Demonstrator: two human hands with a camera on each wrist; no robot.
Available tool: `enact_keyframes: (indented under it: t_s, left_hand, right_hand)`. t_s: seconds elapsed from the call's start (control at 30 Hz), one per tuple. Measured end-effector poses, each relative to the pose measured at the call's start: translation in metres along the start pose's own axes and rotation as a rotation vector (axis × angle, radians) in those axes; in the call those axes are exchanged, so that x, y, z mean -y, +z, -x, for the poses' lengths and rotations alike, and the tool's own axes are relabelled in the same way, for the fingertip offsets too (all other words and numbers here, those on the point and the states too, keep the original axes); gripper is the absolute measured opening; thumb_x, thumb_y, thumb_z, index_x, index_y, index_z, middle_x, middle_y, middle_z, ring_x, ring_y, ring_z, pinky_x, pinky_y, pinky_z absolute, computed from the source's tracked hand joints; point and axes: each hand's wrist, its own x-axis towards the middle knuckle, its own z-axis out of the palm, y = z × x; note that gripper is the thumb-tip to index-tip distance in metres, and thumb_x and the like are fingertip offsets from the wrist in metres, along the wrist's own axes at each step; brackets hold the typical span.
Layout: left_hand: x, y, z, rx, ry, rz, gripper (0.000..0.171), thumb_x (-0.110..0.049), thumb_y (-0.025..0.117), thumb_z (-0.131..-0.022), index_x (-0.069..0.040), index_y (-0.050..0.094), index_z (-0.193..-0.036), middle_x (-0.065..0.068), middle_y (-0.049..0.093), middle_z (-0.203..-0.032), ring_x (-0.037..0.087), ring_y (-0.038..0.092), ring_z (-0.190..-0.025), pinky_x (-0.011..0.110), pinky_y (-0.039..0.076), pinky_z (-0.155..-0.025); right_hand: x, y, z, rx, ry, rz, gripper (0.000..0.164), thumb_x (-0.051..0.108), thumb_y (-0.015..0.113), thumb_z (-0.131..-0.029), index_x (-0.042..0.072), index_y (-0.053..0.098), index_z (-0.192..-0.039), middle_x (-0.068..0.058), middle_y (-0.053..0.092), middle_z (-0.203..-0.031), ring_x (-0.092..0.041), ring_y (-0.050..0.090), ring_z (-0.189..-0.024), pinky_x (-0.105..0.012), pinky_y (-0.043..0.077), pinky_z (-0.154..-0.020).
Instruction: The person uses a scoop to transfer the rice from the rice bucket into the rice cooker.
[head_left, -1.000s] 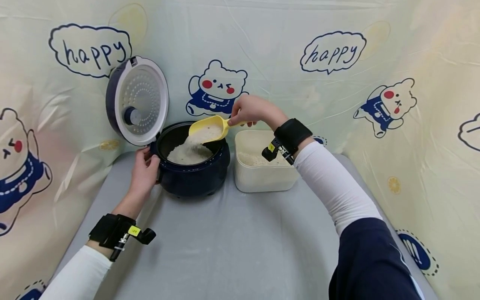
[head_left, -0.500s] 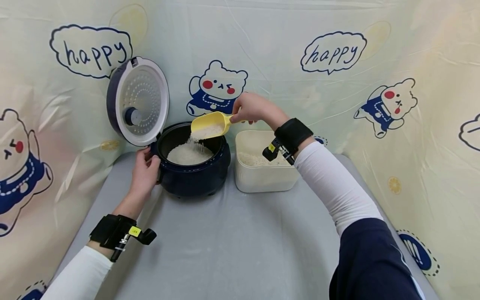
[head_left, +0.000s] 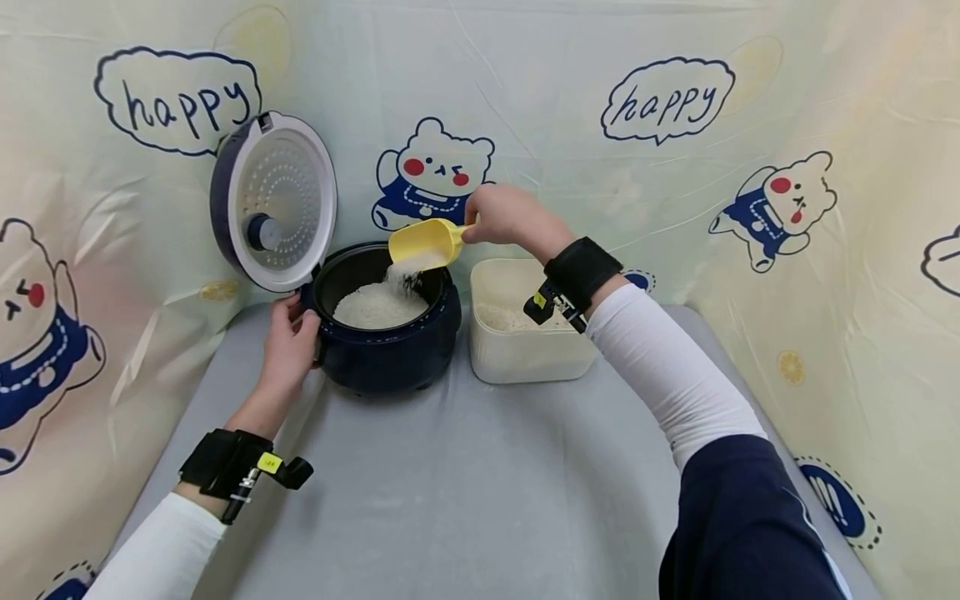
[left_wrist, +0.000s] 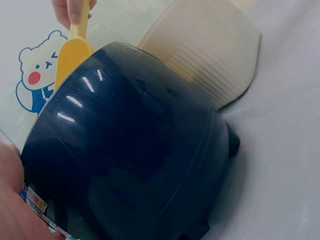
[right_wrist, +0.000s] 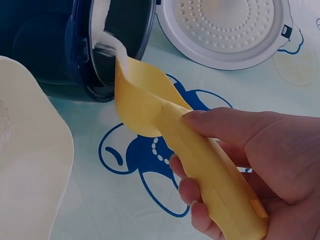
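My right hand [head_left: 506, 218] grips the handle of a yellow scoop [right_wrist: 145, 102], tipped over the dark blue rice cooker [head_left: 386, 362]. Rice streams off the scoop's lip into the pot, where a white mound of rice [head_left: 375, 307] lies. In the right wrist view the thumb lies along the top of the handle and the fingers curl beneath it. My left hand [head_left: 288, 346] holds the cooker's left side near the hinge, its fingers partly hidden behind the body. The cooker's lid [head_left: 292, 200] stands open at the left, its pale dimpled inside showing.
A cream container [head_left: 528, 358] with rice inside stands right of the cooker, under my right forearm. A grey cloth [head_left: 465, 483] covers the table. Behind it hangs a printed curtain [head_left: 555, 100] with cartoon bears.
The scoop has tipped further and shifted slightly up and right, and less rice shows in it. Rice has been falling into the pot. My left hand has stayed on the cooker.
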Motion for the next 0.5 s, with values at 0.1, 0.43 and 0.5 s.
enact_keyframes:
  t_s: [0.1,0.43,0.5]
  left_hand:
    - [-0.0012,0.0000,0.0003,0.000,-0.001,0.000,0.061,-0.030,0.033,-0.109,-0.009,0.019,-0.164,0.016,0.028,-0.168,0.033,0.033,-0.150,0.036,0.052,-0.065]
    - [-0.0004,0.0003,0.0007,-0.008,0.012,-0.004,0.061,-0.030,0.033,-0.109,-0.009,0.020,-0.164,0.016,0.028,-0.168,0.032,0.032,-0.151,0.045,0.050,-0.077]
    - [-0.0005,0.0004,0.0005,-0.006,0.009,-0.003,0.061,-0.030,0.033,-0.109,-0.009,0.019,-0.164,0.016,0.027,-0.168,0.032,0.032,-0.151,0.044,0.050,-0.074]
  right_hand:
    - [0.0013,0.0004,0.0013,-0.013,0.006,0.013,0.028,0.027,0.070,-0.100,0.003,0.074,-0.114,-0.011,0.067,-0.106,-0.027,0.053,-0.088,-0.034,0.049,-0.081]
    - [-0.0008,0.0039,0.0045,-0.013,-0.026,-0.022,0.027,0.025,0.074,-0.098,0.002,0.075,-0.112,-0.010,0.066,-0.097,-0.025,0.053,-0.081,-0.029,0.045,-0.071]
    - [-0.0022,0.0051,0.0045,-0.009,-0.029,-0.026,0.028,0.025,0.074,-0.097,0.002,0.074,-0.113,-0.011,0.067,-0.100,-0.025,0.053,-0.083,-0.029,0.045,-0.072]
